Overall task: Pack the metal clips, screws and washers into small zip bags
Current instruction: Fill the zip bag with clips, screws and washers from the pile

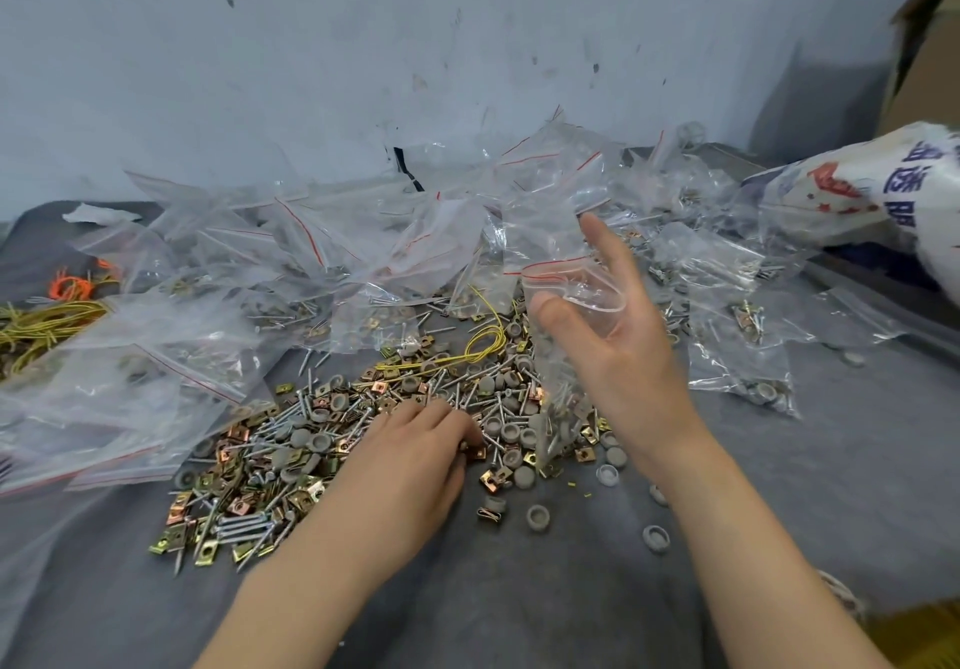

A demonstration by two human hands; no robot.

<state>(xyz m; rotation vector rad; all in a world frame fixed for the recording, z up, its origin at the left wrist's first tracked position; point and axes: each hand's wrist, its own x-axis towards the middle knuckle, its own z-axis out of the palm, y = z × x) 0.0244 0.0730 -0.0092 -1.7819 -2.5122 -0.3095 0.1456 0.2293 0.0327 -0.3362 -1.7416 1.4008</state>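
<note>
L hand (415, 442) fingers curled into the loose pile of clips/screws/washers (291, 439) on the tabletop (524, 595), can't tell if a part's pinched; R hand (626, 351) grips the zip bag (558, 356), mouth open, some parts inside: mid-fill, next needs a clean lift and drop into the mouth.

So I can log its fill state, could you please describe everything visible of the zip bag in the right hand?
The zip bag is small, clear, thin plastic with a red line under its zip strip. Its mouth gapes open at the top, held by the right hand, thumb at the front lip, fingers behind. It hangs roughly upright, its bottom resting on the loose hardware pile. A few screws and small parts sit in its lower end.
</note>
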